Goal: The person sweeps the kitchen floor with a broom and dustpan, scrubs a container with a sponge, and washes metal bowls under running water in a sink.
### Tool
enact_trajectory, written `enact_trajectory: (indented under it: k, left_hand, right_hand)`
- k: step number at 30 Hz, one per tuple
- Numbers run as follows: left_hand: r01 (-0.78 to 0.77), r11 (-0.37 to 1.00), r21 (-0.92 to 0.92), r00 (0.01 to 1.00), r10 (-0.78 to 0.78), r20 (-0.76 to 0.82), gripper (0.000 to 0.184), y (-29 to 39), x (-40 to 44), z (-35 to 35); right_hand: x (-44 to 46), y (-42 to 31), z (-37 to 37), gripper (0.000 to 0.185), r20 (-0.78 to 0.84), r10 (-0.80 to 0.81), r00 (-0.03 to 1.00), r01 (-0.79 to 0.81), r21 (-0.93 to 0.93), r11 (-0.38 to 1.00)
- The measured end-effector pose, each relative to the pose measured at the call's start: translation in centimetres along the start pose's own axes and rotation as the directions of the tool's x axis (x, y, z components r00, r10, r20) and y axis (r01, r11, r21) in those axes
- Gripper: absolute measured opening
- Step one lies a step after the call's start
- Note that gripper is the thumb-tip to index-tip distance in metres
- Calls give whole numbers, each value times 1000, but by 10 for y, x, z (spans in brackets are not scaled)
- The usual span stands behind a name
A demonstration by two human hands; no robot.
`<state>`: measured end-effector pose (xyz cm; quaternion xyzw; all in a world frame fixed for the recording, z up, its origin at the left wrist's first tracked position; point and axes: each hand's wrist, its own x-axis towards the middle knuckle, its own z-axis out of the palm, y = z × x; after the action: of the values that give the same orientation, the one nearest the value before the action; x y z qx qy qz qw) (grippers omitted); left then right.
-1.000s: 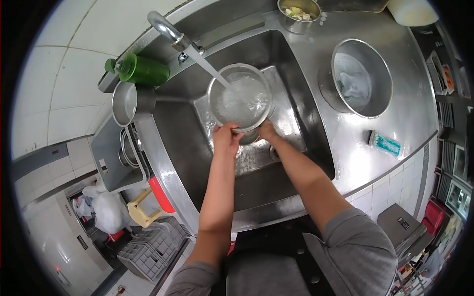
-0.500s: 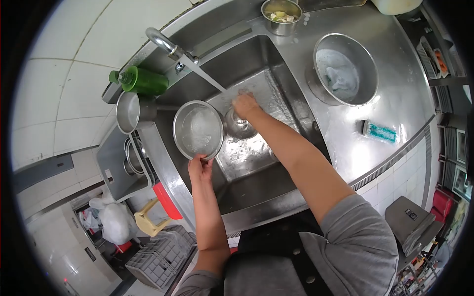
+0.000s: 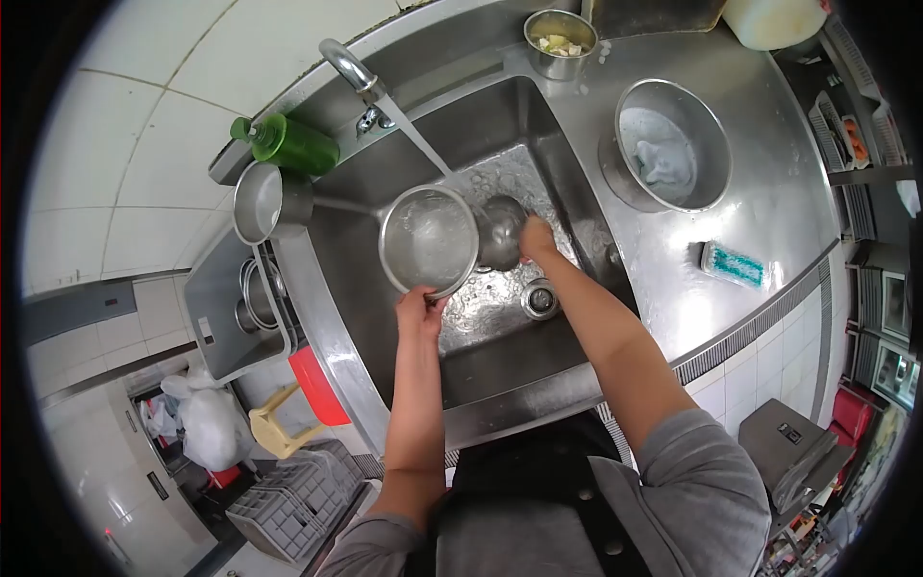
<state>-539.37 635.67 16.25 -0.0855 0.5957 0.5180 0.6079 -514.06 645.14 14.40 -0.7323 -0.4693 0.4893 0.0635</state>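
My left hand grips the near rim of a round metal bowl with water in it, inside the steel sink. Just right of that bowl, my right hand holds a smaller, darker metal bowl by its right side. The two bowls are close together and seem to overlap at the edge. From the faucet a stream of water runs down behind the bowls onto the sink floor. The drain shows below my right hand.
On the right counter stand a big pot with suds and cloth, a blue-green brush and a small pot of food pieces. A green bottle, a metal pot and a grey bin are at the left.
The large bowl has left the water stream, moving left and then slightly back right. My right hand, earlier at the small bowl under the stream, has moved nearer and right, with that bowl tilted.
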Motion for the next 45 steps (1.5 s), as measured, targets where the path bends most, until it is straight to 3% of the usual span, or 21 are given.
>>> enact_trajectory:
  k: [2,4,6,8,10,13,15,16,17,18,20,29,31,33,35,37,39,41,43,44,45]
  left_hand:
    - [-10,1000,1,999,10,31,36,-6,-2,24]
    - [-24,1000,0,997,24,67,40,-14,-2,48]
    - [-70,992,102,996,63,69,35,-19,-7,70]
    - [-72,985,159,995,59,83,34,-24,-4,83]
    - [-51,984,171,996,37,84,34,-32,6,91]
    - [-5,990,141,994,-11,108,31,-43,30,95]
    - [49,993,108,991,-62,121,30,-49,43,93]
    - [71,991,110,992,-81,92,31,-53,55,90]
    - [94,990,109,993,-101,63,33,-56,66,86]
    - [118,987,107,992,-122,33,36,-61,76,81]
    - [155,983,101,988,-156,4,37,-70,85,75]
    - [149,984,103,989,-148,-17,44,-67,77,74]
    - [155,981,115,988,-154,-19,44,-66,80,68]
    - [160,982,103,987,-160,1,44,-66,79,61]
    - [90,986,140,995,-95,32,39,-63,71,63]
    - [101,982,160,994,-104,16,41,-61,77,61]
    - [80,983,167,997,-83,11,43,-57,68,66]
    - [72,980,185,997,-74,4,44,-53,61,71]
    - [80,974,210,997,-79,-10,45,-51,59,71]
    - [75,976,206,997,-71,-24,45,-51,58,71]
    - [73,977,201,997,-71,-19,45,-51,59,70]
  right_hand:
    - [46,76,45,28,27,141,990,-141,359,923]
    - [70,139,68,30,72,-41,997,32,126,992]
    - [62,143,61,31,173,-6,985,4,13,1000]
    - [24,103,30,32,297,224,928,-234,-2,972]
    - [20,109,42,31,324,85,942,-8,-232,973]
    - [50,141,97,31,541,-110,834,379,-415,827]
    - [53,148,118,28,639,18,769,239,-314,919]
    - [46,140,121,26,664,183,725,-69,-194,978]
    - [39,131,124,24,705,323,632,-380,-82,921]
    - [28,118,124,23,757,423,497,-657,10,754]
    - [12,100,128,24,875,450,181,-977,109,182]
    - [-19,85,163,21,828,459,322,-725,-96,682]
    - [-7,96,163,23,790,399,464,-533,-111,839]
    - [13,114,156,26,713,217,667,-94,-208,974]
    - [30,128,141,28,598,58,799,195,-350,916]
    - [37,134,117,31,416,13,909,169,-400,901]
    - [33,125,81,33,127,101,987,-59,-300,952]
    - [60,152,81,37,18,106,994,-95,-312,945]
    - [57,145,55,41,-56,145,988,-154,-223,963]
    - [54,144,48,46,-126,129,984,-138,-63,988]
    - [56,146,46,47,-153,106,983,-120,-83,989]
